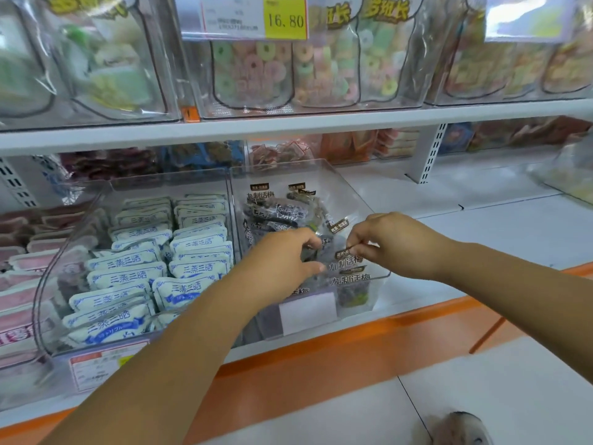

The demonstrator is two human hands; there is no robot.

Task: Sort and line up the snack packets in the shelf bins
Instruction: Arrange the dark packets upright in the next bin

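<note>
A clear plastic bin on the lower shelf holds several see-through packets of dark plums with black lettering. Both hands reach into its front half. My left hand curls its fingers and thumb around a plum packet near the bin's middle. My right hand pinches the top edge of an upright plum packet at the front right. The bin to the left holds white and blue packets lying in two overlapping rows.
Pink packets fill the far left. Bare white shelf lies right of the plum bin, with an orange shelf front edge below. An upper shelf carries bins of ring candy and a yellow price tag.
</note>
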